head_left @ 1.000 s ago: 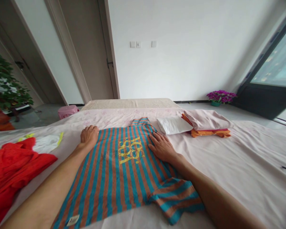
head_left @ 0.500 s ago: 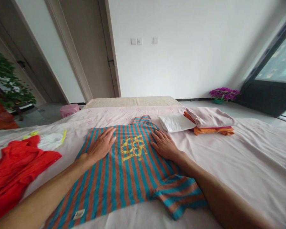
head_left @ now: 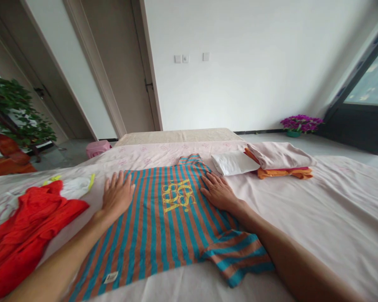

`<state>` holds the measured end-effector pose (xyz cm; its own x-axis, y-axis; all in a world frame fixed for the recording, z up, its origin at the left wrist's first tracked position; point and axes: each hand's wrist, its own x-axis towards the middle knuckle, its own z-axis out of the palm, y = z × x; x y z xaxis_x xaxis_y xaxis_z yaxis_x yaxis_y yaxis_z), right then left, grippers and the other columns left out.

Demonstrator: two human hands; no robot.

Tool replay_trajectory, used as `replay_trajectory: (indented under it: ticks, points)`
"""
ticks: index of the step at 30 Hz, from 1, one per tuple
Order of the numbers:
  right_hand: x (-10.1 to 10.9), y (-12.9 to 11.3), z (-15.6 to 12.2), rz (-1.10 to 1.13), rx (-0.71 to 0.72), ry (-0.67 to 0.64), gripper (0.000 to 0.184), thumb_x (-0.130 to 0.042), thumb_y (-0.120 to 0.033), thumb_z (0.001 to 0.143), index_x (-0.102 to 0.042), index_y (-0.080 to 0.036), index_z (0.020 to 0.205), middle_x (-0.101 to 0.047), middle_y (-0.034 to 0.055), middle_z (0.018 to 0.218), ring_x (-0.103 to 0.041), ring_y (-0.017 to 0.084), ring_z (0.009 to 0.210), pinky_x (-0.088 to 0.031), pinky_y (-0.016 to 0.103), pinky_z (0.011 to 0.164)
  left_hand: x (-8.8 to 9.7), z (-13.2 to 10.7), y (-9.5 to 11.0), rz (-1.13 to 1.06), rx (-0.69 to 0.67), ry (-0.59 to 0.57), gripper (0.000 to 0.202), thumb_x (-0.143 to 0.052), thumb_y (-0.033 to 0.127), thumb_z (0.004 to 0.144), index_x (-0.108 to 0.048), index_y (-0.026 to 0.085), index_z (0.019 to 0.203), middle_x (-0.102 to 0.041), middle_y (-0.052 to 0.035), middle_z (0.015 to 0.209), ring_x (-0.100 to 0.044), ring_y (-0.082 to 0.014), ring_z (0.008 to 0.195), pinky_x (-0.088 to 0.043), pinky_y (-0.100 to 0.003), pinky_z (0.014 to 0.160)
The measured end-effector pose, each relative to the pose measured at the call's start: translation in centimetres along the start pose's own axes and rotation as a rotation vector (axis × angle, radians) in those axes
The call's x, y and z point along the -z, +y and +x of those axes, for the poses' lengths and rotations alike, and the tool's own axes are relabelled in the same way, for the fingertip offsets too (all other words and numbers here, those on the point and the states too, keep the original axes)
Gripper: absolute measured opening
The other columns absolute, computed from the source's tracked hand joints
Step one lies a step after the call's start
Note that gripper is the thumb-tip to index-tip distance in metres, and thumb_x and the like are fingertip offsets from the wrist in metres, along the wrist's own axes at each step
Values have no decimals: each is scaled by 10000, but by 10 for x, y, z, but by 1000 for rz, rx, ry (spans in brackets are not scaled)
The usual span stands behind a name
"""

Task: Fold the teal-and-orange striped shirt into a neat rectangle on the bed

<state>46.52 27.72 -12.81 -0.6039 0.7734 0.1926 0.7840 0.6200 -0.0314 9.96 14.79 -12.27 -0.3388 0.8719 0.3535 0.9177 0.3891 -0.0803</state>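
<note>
A teal and orange striped T-shirt (head_left: 164, 235) with yellow lettering lies flat on the pale pink bed sheet (head_left: 318, 218), its collar pointing away from me. My left hand (head_left: 117, 195) lies flat with fingers spread on the shirt's left edge. My right hand (head_left: 219, 193) rests flat, fingers stretched out, on the shirt's right side near the shoulder. One short sleeve (head_left: 239, 258) sticks out under my right forearm. Neither hand holds anything.
A crumpled red garment (head_left: 22, 235) and a white and yellow one (head_left: 75, 185) lie at the left. A folded white cloth (head_left: 231, 162) and a stack of folded pink and orange clothes (head_left: 280, 161) sit beyond my right hand. A pink stool (head_left: 98, 147), potted plant (head_left: 15, 113) and purple flowers (head_left: 300, 124) stand on the floor.
My left hand slid from the shirt's chest back out to its left edge, fingers spread. My right hand stayed put. The view shifted slightly.
</note>
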Motion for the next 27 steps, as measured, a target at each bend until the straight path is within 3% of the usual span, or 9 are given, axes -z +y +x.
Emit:
replay_trajectory:
  ticks: [2, 4, 7, 11, 14, 17, 21, 24, 27]
  points:
    - [-1, 1, 0, 3, 5, 9, 604, -314, -509, 1006, -391, -185, 1510, -345, 120, 1574, -278, 288, 1456, -221, 475, 1169, 7, -11, 32, -148, -204, -29, 618, -253, 442, 987, -461, 94, 1453, -368, -185, 1561, -261, -320, 1477, -211, -468, 1189]
    - [-2, 1, 0, 5, 4, 11, 607, -310, -510, 1007, -395, -178, 1508, -347, 125, 1572, -273, 288, 1458, -217, 470, 1171, 7, -24, 61, -277, -332, -93, 633, -232, 499, 990, -393, 167, 1505, -337, -118, 1592, -256, -275, 1485, -240, -437, 1189]
    - [-3, 3, 0, 6, 4, 8, 612, -307, -521, 1007, -394, -183, 1509, -348, 116, 1573, -267, 283, 1462, -213, 455, 1176, 1, -35, 79, -297, -374, -174, 625, -256, 537, 982, -363, 243, 1523, -317, -86, 1602, -243, -280, 1490, -225, -467, 1190]
    - [-4, 5, -1, -2, 18, 15, 608, -312, -519, 1007, -393, -187, 1510, -345, 114, 1575, -272, 282, 1459, -215, 452, 1174, -11, -30, 50, -175, -283, -230, 633, -283, 519, 982, -330, 219, 1538, -260, -112, 1617, -214, -299, 1497, -191, -492, 1189]
    - [-3, 5, -2, -13, 17, 21, 610, -311, -517, 1007, -392, -183, 1510, -350, 117, 1572, -277, 278, 1456, -211, 442, 1175, -18, -20, 16, -74, -150, -242, 632, -267, 484, 986, -300, 199, 1549, -255, -126, 1620, -219, -296, 1496, -191, -472, 1187]
    - [-3, 4, -2, -13, 8, 19, 616, -305, -529, 1006, -386, -189, 1513, -351, 111, 1572, -275, 278, 1456, -205, 439, 1175, -21, -11, -1, -23, -38, -292, 623, -236, 445, 983, -280, 205, 1556, -271, -118, 1618, -234, -276, 1493, -202, -436, 1183]
    - [-1, 3, -1, -4, -1, 7, 623, -296, -542, 1003, -385, -197, 1514, -346, 105, 1575, -274, 278, 1456, -199, 440, 1175, -6, -1, 13, -55, 49, -429, 726, -269, 565, 931, -308, 180, 1546, -285, -168, 1605, -248, -340, 1480, -223, -477, 1160]
    - [0, 3, -1, -1, -6, -4, 624, -287, -541, 1003, -386, -196, 1513, -339, 104, 1579, -262, 276, 1461, -195, 439, 1176, 9, -2, 34, -101, 144, -488, 946, -340, 774, 809, -201, 235, 1574, -161, -189, 1637, -155, -411, 1491, -188, -578, 1139]
    - [1, 2, -1, 1, -3, -19, 624, -290, -537, 1003, -373, -195, 1519, -328, 104, 1584, -254, 272, 1465, -197, 439, 1177, 17, -5, 42, -131, 167, -530, 1043, -394, 829, 743, -115, 275, 1583, -38, -189, 1652, -58, -422, 1500, -133, -617, 1136]
